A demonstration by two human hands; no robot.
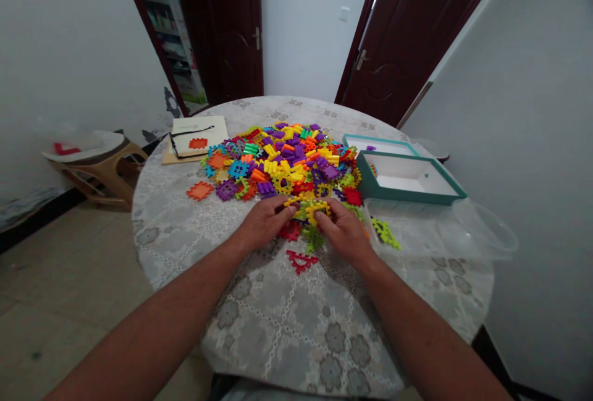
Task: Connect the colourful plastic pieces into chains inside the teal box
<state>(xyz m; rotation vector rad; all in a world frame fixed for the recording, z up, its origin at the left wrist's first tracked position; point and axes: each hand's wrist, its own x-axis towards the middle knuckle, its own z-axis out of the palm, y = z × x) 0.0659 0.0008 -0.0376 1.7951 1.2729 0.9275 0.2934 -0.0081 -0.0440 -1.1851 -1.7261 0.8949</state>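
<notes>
Between my two hands, just in front of a big heap of plastic building pieces, is a yellow interlocking building piece with notched edges. My left hand pinches its left side, where yellow and some green show; I cannot tell whether these are one part or several joined. My right hand grips the right side with thumb and fingers. Below the hands lie a green notched piece and a red half-round notched piece. An orange square piece rests at the heap's left edge.
Right of the heap stand a teal-edged white box and its counterpart behind. A clear plastic tray holds a lime-green piece. Eyeglasses lie on a cream book at left. A stool stands beyond the table.
</notes>
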